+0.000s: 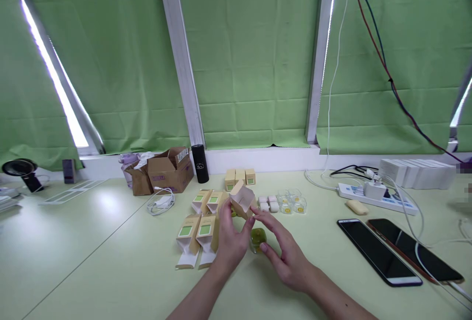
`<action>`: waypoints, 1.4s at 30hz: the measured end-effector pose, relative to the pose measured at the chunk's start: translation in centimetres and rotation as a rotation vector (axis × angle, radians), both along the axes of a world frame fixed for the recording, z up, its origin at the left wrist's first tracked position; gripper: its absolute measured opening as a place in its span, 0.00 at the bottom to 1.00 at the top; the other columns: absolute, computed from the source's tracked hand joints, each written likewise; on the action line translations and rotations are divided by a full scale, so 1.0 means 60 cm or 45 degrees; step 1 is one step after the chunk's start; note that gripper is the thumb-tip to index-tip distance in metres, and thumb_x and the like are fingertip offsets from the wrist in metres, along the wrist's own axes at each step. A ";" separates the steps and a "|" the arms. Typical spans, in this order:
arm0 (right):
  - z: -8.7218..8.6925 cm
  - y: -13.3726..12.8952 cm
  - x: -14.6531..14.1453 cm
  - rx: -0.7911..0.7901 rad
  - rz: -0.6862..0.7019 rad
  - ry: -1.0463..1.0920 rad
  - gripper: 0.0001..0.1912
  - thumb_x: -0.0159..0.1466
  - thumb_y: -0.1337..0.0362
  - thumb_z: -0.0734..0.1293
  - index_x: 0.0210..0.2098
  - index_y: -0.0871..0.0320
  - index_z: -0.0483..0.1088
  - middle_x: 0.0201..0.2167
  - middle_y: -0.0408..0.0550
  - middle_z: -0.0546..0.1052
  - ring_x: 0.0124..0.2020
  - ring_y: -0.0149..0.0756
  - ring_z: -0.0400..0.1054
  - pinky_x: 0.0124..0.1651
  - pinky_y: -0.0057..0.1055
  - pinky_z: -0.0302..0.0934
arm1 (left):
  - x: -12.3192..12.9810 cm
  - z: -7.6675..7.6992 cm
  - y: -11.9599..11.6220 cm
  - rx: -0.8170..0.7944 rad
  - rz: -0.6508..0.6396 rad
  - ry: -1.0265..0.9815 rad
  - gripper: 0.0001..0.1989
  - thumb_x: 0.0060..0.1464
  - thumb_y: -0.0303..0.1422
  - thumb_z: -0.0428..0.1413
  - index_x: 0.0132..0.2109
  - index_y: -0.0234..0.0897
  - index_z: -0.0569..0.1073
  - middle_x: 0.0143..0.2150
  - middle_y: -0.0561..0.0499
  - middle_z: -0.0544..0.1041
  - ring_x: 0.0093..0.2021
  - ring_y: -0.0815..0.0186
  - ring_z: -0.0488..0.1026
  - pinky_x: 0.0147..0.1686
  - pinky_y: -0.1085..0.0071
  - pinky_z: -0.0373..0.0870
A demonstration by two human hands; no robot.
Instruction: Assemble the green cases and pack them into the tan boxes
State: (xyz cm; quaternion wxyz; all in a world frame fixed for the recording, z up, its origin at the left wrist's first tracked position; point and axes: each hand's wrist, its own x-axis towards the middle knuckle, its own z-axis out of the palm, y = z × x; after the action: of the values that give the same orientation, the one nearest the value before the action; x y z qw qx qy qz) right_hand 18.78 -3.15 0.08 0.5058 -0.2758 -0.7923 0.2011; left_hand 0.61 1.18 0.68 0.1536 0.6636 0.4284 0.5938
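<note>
My left hand is closed around a small kraft cardboard box, tilted with its open white-lined end facing me. My right hand has its fingers apart; the fingertips touch the box's right edge, and the thumb is beside a small clear container with green contents standing on the table. Whether the thumb touches that container I cannot tell. Left of my left hand stand several similar kraft boxes with green label squares and open flaps. Something green shows partly behind the held box.
Closed kraft boxes, small white-pink pieces and clear containers with yellow spots stand farther back. Two phones, a power strip and cables lie right. A cardboard carton and black cylinder stand behind.
</note>
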 end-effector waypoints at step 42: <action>-0.012 0.074 0.046 -0.402 -0.824 -0.565 0.12 0.65 0.69 0.66 0.46 0.53 0.77 0.48 0.51 0.81 0.55 0.47 0.69 0.44 0.33 0.61 | -0.016 0.014 0.002 -0.132 -0.263 0.120 0.07 0.62 0.37 0.56 0.45 0.41 0.72 0.56 0.42 0.77 0.59 0.53 0.72 0.59 0.56 0.66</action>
State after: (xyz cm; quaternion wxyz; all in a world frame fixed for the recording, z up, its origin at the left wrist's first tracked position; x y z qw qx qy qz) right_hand 21.54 1.27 -0.67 0.3114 -0.6211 -0.7140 0.0866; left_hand -0.36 1.27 1.53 0.2277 0.7226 0.3946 0.5199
